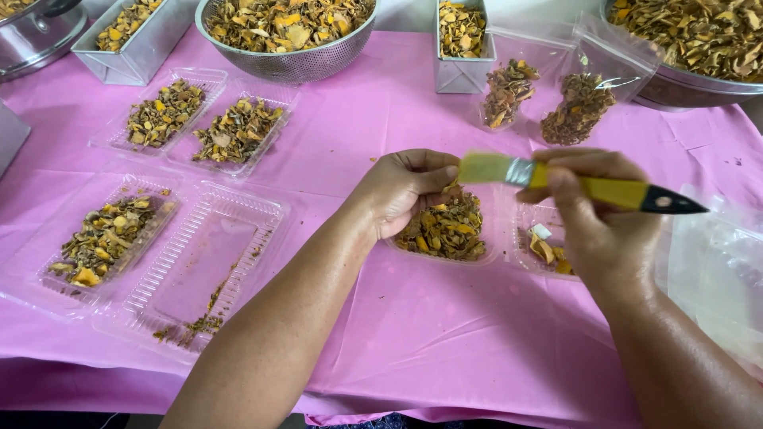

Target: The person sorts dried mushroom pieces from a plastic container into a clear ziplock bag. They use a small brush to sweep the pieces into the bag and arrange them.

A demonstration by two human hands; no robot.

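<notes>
From the head view, the right hand (592, 210), closed around a yellow-handled brush (584, 184), sweeps beside the left hand (405, 191) pinching the heaped clear tray (445, 234) on the pink tablecloth (413, 318), so a hard stroke could scatter dried pieces.

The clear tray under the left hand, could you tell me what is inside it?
The clear tray holds dried yellow-brown pieces. The left hand covers its left part, so that part's contents cannot be seen.
</notes>
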